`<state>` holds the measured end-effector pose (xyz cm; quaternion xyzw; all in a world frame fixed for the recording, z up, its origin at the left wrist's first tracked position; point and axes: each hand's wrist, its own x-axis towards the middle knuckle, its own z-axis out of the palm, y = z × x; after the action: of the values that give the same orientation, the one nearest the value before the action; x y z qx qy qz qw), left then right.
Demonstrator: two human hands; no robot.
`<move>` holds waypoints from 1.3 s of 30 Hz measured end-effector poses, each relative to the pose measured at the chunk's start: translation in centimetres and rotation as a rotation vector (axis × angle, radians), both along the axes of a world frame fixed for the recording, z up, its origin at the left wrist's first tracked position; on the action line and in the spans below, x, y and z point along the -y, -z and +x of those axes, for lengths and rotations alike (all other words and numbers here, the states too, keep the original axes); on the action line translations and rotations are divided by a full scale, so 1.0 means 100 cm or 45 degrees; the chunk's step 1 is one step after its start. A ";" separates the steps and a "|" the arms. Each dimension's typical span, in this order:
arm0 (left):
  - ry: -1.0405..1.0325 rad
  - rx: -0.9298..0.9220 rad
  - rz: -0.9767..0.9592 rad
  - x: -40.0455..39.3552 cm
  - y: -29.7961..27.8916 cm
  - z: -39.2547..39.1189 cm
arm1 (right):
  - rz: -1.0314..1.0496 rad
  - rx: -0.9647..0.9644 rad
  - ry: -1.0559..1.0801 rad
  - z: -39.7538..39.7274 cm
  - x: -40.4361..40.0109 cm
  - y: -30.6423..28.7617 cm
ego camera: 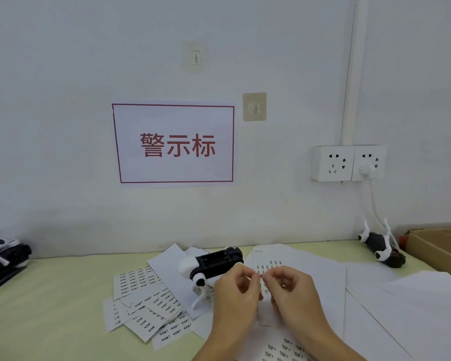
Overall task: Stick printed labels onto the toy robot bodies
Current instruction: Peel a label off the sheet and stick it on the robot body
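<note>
A black and white toy robot body (214,264) lies on its back on the table, battery bay up, just beyond my hands. My left hand (236,295) and my right hand (290,293) meet fingertip to fingertip in front of it. Together they pinch a small strip of label sheet (264,315) that hangs down between them. Several cut label sheets (151,308) with printed black text lie scattered to the left. Another label sheet (284,347) lies under my wrists.
Another toy robot (380,247) lies at the back right beside a cardboard box (438,251). More toy robots (3,254) sit at the far left edge. Blank backing sheets (401,308) cover the right of the green table. A wall socket (348,162) holds a plugged cable.
</note>
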<state>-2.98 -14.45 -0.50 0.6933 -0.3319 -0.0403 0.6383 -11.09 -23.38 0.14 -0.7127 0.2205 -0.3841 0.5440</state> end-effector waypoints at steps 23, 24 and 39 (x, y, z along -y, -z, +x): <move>-0.448 0.813 1.085 -0.028 -0.040 0.041 | -0.160 -0.125 0.196 0.003 0.000 0.005; -0.427 0.829 1.119 -0.031 -0.041 0.046 | -0.159 -0.129 0.195 0.003 0.000 0.005; 0.092 -0.646 0.081 -0.033 -0.053 0.050 | -0.115 -0.137 0.206 0.003 0.005 0.007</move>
<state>2.02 -11.20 4.82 0.6684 -0.1841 -0.2461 0.6774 -10.74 -23.87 -0.60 -0.7358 0.2888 -0.3976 0.4659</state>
